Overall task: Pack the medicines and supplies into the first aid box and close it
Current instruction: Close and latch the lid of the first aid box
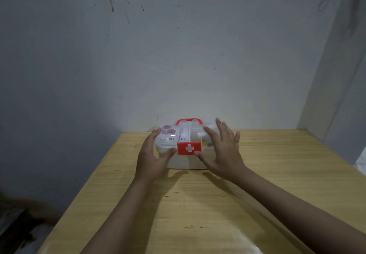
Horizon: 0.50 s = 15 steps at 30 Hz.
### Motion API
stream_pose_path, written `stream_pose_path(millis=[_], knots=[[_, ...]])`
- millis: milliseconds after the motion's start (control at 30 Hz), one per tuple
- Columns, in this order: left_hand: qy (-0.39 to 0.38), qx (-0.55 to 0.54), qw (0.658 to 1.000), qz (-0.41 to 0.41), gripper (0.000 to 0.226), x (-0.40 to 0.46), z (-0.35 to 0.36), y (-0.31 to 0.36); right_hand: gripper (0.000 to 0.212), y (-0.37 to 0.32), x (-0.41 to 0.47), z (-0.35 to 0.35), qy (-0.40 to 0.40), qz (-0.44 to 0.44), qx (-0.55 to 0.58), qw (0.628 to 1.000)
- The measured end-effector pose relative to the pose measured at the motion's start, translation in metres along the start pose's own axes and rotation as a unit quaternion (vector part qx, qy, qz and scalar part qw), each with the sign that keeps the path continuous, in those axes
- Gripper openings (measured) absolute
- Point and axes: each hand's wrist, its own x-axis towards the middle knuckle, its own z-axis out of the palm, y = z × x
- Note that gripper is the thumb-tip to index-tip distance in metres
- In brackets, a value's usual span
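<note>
A small first aid box (185,161) of clear plastic stands at the far end of the wooden table (198,204), against the wall. It has a red handle (189,120) on top and a red front latch with a white cross (189,148). Its clear lid (179,134) lies down over the box, and round red-capped containers (168,130) and white items show through it. My left hand (151,159) rests against the box's left side with its thumb next to the latch. My right hand (221,151) lies spread over the lid's right half, thumb at the latch.
A stained pale wall (178,56) rises right behind the box. The table's left edge drops to a dark floor with clutter (15,228). A second wall or panel (340,95) stands at the right.
</note>
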Motion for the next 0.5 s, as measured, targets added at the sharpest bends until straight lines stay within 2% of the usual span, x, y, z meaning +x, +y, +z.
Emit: stream_pose_path(millis=[200,500], knots=[[0.041,-0.021,0.999,-0.003,0.060,0.000,0.010,-0.006,0.062,-0.012,-0.001,0.014,0.051,0.001,-0.001,0.999],[0.051,-0.027,0.998,0.009,0.061,-0.001,0.014,-0.010,0.057,-0.007,-0.004,0.024,0.081,-0.002,0.030,0.996]])
